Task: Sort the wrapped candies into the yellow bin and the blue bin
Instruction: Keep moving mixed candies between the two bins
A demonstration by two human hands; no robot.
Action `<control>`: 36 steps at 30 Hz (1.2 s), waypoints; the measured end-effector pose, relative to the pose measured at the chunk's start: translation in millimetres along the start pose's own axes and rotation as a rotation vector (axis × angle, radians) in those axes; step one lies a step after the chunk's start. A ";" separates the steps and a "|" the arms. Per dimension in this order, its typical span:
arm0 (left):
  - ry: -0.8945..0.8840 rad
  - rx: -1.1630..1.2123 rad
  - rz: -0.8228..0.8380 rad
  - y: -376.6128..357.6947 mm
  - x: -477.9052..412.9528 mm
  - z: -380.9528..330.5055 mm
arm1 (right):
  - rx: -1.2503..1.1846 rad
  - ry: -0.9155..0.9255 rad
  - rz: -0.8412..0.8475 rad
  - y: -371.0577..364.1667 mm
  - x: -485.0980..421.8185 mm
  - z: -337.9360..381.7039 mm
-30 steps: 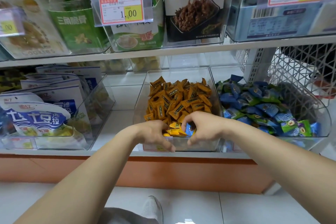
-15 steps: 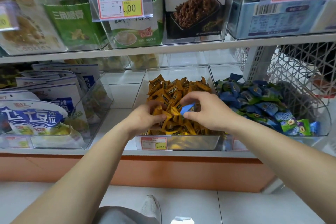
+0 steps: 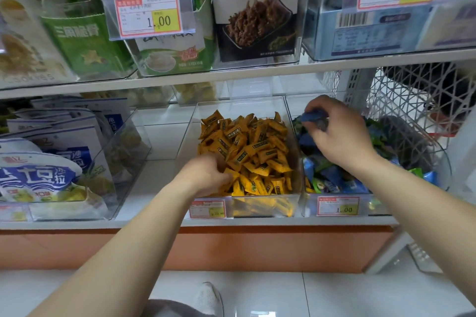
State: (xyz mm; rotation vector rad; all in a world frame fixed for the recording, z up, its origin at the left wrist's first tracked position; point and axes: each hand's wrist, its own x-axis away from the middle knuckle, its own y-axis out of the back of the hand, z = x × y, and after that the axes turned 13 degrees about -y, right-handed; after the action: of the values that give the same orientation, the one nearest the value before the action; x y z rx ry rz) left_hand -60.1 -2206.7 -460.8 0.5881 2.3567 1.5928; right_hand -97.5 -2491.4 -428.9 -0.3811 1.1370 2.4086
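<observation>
Two clear bins stand side by side on the lower shelf. The middle bin (image 3: 190,136) is full of yellow wrapped candies (image 3: 252,152). To its right, another bin (image 3: 445,162) is filled with blue and green wrapped candies (image 3: 332,177). My right hand (image 3: 337,131) hovers over the back of the blue bin and pinches a blue wrapped candy (image 3: 313,116) at its fingertips. My left hand (image 3: 206,175) is down in the front left of the yellow bin, fingers curled among the yellow candies; whether it holds one is hidden.
Left of the yellow bin stands a clear bin of white and blue snack bags (image 3: 38,172). The upper shelf (image 3: 231,76) carries more boxed snacks close above. Price tags (image 3: 207,209) clip to the bin fronts. A white wire basket (image 3: 412,100) sits at the right.
My right hand has lifted the blue candy out of the yellow bin and carried it right, over the blue bin. My left hand dropped to the yellow bin's front left.
</observation>
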 end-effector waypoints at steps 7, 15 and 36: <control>0.002 0.067 0.159 -14.0 -6.1 -18.9 | 0.637 -0.131 0.119 0.8 4.7 -20.5; -0.073 0.370 0.204 -12.0 -1.0 -16.4 | 0.250 0.289 0.301 -31.7 35.6 53.7; 0.004 0.126 -0.267 36.2 43.4 63.9 | 0.512 0.398 0.371 -73.0 34.9 85.4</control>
State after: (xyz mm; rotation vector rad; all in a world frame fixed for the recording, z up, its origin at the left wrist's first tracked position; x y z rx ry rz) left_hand -65.6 -2122.2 -450.3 0.2785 2.4305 1.3397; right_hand -95.7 -2374.2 -438.5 -0.5252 2.0997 2.2651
